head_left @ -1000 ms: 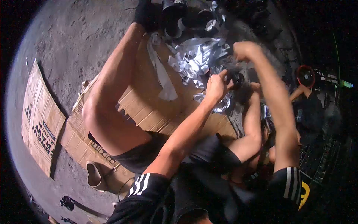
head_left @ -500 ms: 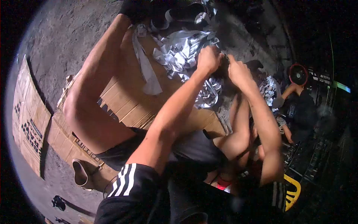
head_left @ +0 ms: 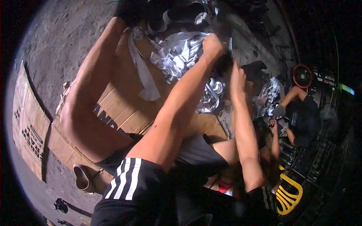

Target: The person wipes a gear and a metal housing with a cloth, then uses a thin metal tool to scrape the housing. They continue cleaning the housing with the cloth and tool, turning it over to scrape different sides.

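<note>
My left hand (head_left: 213,46) is closed in a fist at the upper edge of a heap of silvery-white strips (head_left: 183,56). A pale strip runs from the heap to its fingers. Just to the right, my right hand (head_left: 237,79) is wrapped round a thin-bladed tool (head_left: 230,44), its narrow light blade pointing up and away from me. The tool's grip is hidden in the fingers. Dark shadow lies between the two hands. More crumpled silvery strips (head_left: 213,94) lie below my left forearm.
Flattened cardboard (head_left: 124,101) lies beneath my legs, with one long pale strip (head_left: 145,75) on it. A shoe (head_left: 83,179) stands at lower left. On the right, another person's hand (head_left: 273,124) is near a second silvery pile (head_left: 272,92). A yellow slatted plastic piece (head_left: 292,196) is at lower right.
My left hand has moved slightly up. My right hand has dropped lower and turned, and the thin blade now shows above it. The other person's hand has come into clearer view.
</note>
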The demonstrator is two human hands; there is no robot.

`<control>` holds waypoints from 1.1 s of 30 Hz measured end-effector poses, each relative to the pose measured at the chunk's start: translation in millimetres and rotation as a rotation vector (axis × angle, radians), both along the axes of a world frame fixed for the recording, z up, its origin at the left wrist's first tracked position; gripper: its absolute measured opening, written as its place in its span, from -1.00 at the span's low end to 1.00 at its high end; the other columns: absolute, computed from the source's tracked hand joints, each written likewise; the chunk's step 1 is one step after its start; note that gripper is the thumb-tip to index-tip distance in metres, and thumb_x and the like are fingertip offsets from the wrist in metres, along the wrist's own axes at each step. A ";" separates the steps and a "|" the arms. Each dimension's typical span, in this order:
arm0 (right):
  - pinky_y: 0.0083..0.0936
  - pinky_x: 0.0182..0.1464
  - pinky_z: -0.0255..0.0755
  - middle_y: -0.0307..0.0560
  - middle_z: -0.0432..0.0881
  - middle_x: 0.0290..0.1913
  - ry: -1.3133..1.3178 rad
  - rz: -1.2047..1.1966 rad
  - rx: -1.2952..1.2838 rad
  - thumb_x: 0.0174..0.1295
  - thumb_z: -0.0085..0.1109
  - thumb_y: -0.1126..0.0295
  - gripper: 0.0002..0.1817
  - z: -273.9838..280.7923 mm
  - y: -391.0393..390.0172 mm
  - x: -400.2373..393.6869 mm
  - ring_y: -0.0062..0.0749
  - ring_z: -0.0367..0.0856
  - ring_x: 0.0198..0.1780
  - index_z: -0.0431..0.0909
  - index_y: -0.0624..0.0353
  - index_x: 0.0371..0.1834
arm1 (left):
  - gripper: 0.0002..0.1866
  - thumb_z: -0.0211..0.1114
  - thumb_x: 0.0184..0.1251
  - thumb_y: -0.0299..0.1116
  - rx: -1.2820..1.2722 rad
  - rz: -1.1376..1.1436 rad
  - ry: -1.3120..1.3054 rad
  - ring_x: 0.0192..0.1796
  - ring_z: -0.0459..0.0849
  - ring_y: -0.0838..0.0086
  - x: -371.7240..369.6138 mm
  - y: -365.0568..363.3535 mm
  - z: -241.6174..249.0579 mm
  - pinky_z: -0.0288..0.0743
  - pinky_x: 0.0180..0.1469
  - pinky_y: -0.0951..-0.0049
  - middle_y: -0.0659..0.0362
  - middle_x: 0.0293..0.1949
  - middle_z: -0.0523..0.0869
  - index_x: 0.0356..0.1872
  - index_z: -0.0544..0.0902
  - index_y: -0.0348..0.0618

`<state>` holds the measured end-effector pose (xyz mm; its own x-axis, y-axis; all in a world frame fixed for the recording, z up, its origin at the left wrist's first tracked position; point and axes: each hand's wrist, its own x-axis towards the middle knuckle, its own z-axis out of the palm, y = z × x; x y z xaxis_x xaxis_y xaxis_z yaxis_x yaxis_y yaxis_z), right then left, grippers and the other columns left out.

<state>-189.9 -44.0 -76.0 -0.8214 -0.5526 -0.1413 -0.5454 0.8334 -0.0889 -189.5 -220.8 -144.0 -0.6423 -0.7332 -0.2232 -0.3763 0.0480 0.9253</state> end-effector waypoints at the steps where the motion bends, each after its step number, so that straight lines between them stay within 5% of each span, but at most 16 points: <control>1: 0.04 -0.08 0.49 0.45 0.64 -0.20 0.115 0.085 0.061 0.45 -0.02 0.19 -0.53 -5.1 12.1 4.9 0.27 0.67 -0.11 0.45 0.24 0.31 | -0.56 0.51 0.08 -0.19 -0.002 0.000 0.001 -0.01 0.74 -0.07 -1.6 -2.9 -0.6 0.64 0.07 0.14 -0.24 -0.14 0.74 -0.21 0.69 -0.43; 3: 0.07 0.02 0.46 0.43 0.63 -0.07 0.205 0.136 0.107 0.44 0.06 0.31 -0.55 -26.2 88.7 30.3 0.32 0.60 0.04 0.43 0.26 0.33 | -0.53 0.51 0.07 -0.18 0.025 0.004 -0.025 0.05 0.72 -0.05 -0.5 -5.9 8.4 0.61 0.12 0.14 -0.25 -0.07 0.73 -0.17 0.67 -0.44; 10: 0.03 0.04 0.48 0.34 0.63 -0.13 0.235 0.088 0.036 0.34 0.08 0.44 -0.41 -9.5 17.0 25.1 0.27 0.62 -0.02 0.29 0.12 0.47 | -0.48 0.52 0.06 -0.15 -0.021 -0.030 -0.046 0.04 0.73 -0.03 -1.6 -5.8 5.4 0.62 0.11 0.16 -0.24 -0.08 0.73 -0.13 0.64 -0.44; 12: -0.12 -0.23 0.59 0.20 0.67 -0.31 0.257 0.146 0.003 0.50 -0.07 0.36 -0.55 -24.1 0.9 -10.1 -0.05 0.68 -0.20 0.35 0.04 0.44 | -0.48 0.53 0.06 -0.13 -0.021 -0.029 -0.025 0.04 0.73 -0.02 -7.0 -11.0 -1.1 0.62 0.11 0.16 -0.24 -0.07 0.73 -0.15 0.64 -0.43; 13: 0.00 -0.14 0.56 0.14 0.69 -0.32 0.186 0.101 0.070 0.47 -0.02 0.35 -0.49 -25.9 14.7 -9.5 0.00 0.67 -0.21 0.27 0.10 0.48 | -0.48 0.53 0.06 -0.13 -0.024 -0.022 -0.019 0.04 0.73 -0.02 -9.0 -13.9 -1.2 0.62 0.11 0.16 -0.24 -0.07 0.73 -0.15 0.64 -0.43; 16: 0.07 0.00 0.50 0.06 0.71 -0.30 0.567 0.470 0.205 0.48 0.00 0.28 -0.42 -10.0 57.2 36.8 0.00 0.65 -0.22 0.16 0.18 0.51 | -0.47 0.53 0.07 -0.11 0.041 -0.030 -0.061 0.05 0.73 -0.02 -9.1 -18.4 4.4 0.62 0.10 0.16 -0.24 -0.07 0.73 -0.15 0.64 -0.44; 19: -0.01 0.24 0.38 0.33 0.60 0.12 0.940 0.301 -0.467 0.30 0.11 0.48 -0.42 -27.9 50.0 58.6 0.19 0.54 0.21 0.34 0.15 0.43 | -0.44 0.53 0.07 -0.10 -0.034 -0.006 -0.114 0.06 0.72 -0.01 -12.9 -10.1 2.9 0.62 0.11 0.17 -0.22 -0.04 0.73 -0.13 0.64 -0.45; 20: -0.01 0.24 0.38 0.33 0.60 0.12 0.936 0.287 -0.467 0.30 0.11 0.48 -0.42 -30.6 54.0 48.2 0.19 0.54 0.21 0.34 0.15 0.43 | -0.45 0.54 0.06 -0.11 -0.015 -0.004 -0.112 0.06 0.72 -0.01 -12.8 -12.9 3.2 0.62 0.11 0.18 -0.22 -0.05 0.73 -0.13 0.65 -0.45; 22: -0.02 0.17 0.42 0.26 0.64 0.06 0.222 0.148 -0.045 0.31 0.10 0.47 -0.41 -26.2 41.1 15.0 0.19 0.57 0.16 0.33 0.12 0.45 | -0.45 0.54 0.06 -0.11 0.000 -0.013 -0.123 0.07 0.72 -0.01 -7.8 -14.9 4.2 0.62 0.11 0.19 -0.22 -0.05 0.73 -0.13 0.65 -0.45; 25: -0.08 0.09 0.46 0.23 0.66 -0.07 -0.175 -0.220 0.034 0.35 0.05 0.43 -0.44 -20.1 -3.8 -14.9 0.18 0.60 0.01 0.33 0.12 0.45 | -0.50 0.53 0.05 -0.14 0.014 -0.008 -0.080 0.04 0.74 -0.02 3.6 -14.3 17.5 0.63 0.10 0.18 -0.25 -0.10 0.74 -0.18 0.70 -0.43; 27: -0.12 0.04 0.48 0.30 0.65 -0.13 0.559 0.270 0.067 0.35 0.04 0.43 -0.44 -7.7 35.0 51.8 0.18 0.61 -0.03 0.31 0.15 0.45 | -0.51 0.53 0.05 -0.15 0.030 0.020 -0.073 0.04 0.74 -0.03 -2.1 -15.2 15.4 0.63 0.10 0.17 -0.24 -0.09 0.75 -0.19 0.70 -0.44; 28: -0.12 0.04 0.48 0.30 0.65 -0.13 0.573 0.277 0.064 0.35 0.04 0.43 -0.44 -4.4 53.4 70.8 0.18 0.61 -0.03 0.31 0.15 0.45 | -0.52 0.54 0.04 -0.15 0.056 0.045 -0.079 0.04 0.74 -0.03 -6.2 -15.6 11.3 0.63 0.10 0.17 -0.23 -0.09 0.75 -0.20 0.71 -0.44; 31: -0.15 0.33 0.34 0.28 0.58 0.21 0.164 0.165 -0.206 0.46 -0.03 0.36 -0.57 -32.7 116.9 109.4 0.02 0.60 0.21 0.46 0.22 0.35 | -0.49 0.56 0.06 -0.11 0.057 0.033 -0.080 0.02 0.75 0.00 -14.6 -29.4 0.9 0.64 0.07 0.17 -0.17 -0.07 0.77 -0.16 0.72 -0.40; 32: -0.10 0.41 0.24 0.31 0.53 0.26 -0.206 -0.118 -0.532 0.50 -0.03 0.24 -0.52 -53.6 130.8 118.5 -0.02 0.55 0.30 0.42 0.21 0.39 | -0.45 0.58 0.07 -0.05 0.086 0.037 -0.084 0.01 0.77 0.04 -19.9 -32.5 -1.9 0.64 0.03 0.17 -0.13 -0.07 0.78 -0.12 0.72 -0.37; 33: -0.10 0.41 0.24 0.31 0.53 0.26 -0.203 -0.127 -0.538 0.50 -0.03 0.24 -0.52 -56.8 134.5 116.6 -0.02 0.55 0.30 0.42 0.21 0.39 | -0.45 0.58 0.07 -0.05 0.081 0.027 -0.083 0.01 0.77 0.04 -25.7 -28.6 -3.6 0.64 0.03 0.17 -0.13 -0.07 0.78 -0.12 0.72 -0.37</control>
